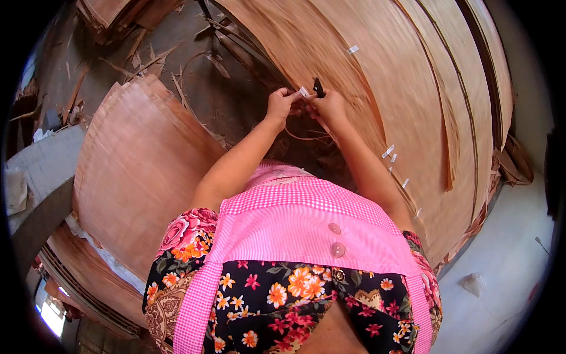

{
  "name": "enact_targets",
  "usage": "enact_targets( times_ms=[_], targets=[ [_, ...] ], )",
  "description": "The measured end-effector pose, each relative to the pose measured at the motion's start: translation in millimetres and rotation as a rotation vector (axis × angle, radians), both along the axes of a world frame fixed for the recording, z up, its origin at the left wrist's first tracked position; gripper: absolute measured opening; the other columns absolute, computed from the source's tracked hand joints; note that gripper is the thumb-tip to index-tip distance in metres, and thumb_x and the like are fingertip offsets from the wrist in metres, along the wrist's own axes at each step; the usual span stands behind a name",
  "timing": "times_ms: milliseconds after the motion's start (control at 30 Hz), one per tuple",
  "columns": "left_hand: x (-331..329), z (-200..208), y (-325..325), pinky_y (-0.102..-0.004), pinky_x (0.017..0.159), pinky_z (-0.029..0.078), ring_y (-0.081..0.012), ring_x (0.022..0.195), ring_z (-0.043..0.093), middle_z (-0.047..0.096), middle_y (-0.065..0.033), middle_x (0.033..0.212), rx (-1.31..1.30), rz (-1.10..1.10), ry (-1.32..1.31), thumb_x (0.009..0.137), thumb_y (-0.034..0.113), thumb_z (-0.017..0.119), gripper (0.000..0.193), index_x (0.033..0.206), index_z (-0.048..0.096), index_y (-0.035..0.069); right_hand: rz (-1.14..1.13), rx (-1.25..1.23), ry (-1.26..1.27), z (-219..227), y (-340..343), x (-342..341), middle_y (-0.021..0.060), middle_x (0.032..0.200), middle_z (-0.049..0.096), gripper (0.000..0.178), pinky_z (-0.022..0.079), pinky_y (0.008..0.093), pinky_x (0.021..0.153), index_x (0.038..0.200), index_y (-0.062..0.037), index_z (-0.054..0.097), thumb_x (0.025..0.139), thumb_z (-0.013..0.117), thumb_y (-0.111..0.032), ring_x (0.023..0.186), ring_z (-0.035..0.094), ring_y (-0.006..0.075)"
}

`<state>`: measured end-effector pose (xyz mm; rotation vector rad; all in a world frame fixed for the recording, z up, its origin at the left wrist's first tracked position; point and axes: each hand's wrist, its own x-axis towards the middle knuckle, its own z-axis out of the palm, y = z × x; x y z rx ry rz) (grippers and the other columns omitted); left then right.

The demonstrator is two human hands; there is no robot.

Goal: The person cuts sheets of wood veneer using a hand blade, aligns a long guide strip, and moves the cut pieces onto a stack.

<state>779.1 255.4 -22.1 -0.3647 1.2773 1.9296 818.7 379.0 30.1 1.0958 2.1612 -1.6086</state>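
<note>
Both my hands meet over the near edge of a large stack of thin wood veneer sheets [330, 53]. My left hand [279, 108] is closed in a pinch on a small white strip of tape [304, 92]. Beside it, my right hand [330, 109] is closed around a black tool [318, 87] whose tip sticks up past the fingers; its kind does not show. The right fingertips are close to the strip, and whether they touch it is hard to see. Several small white pieces, one of them a tape piece [352, 49], stick to the veneer at the right.
Another veneer stack [138, 159] lies at the left, with ragged edges. Veneer scraps [215, 62] litter the dark floor [168, 26] between the stacks. A grey slab [47, 156] stands at the far left. At the right is a pale floor with a crumpled clear plastic piece [473, 284].
</note>
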Motion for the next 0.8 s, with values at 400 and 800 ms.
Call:
enact_targets(
  times_ms=[400, 800],
  targets=[
    [7, -28, 14, -0.0290, 0.062, 0.045, -0.0197, 0.068, 0.056, 0.056, -0.0106, 0.077, -0.003, 0.031, 0.141, 0.080, 0.041, 0.052, 0.044, 0.086, 0.051, -0.003, 0.398, 0.848, -0.243, 26, 24, 42, 0.0170, 0.078, 0.059, 0.038, 0.045, 0.0428, 0.063, 0.098, -0.0079, 0.051, 0.067, 0.063, -0.027, 0.074, 0.057, 0.0345],
    [27, -87, -71, -0.0413, 0.063, 0.041, -0.0358, 0.077, 0.053, 0.058, -0.0151, 0.081, -0.796, -0.667, 0.795, 0.080, 0.026, 0.044, 0.026, 0.084, 0.057, 0.005, 0.395, 0.864, 0.187, -6, 40, 176, 0.0075, 0.088, 0.050, 0.045, 0.046, 0.0391, 0.059, 0.103, -0.0168, 0.047, 0.063, 0.067, -0.015, 0.074, 0.056, 0.0287]
  ],
)
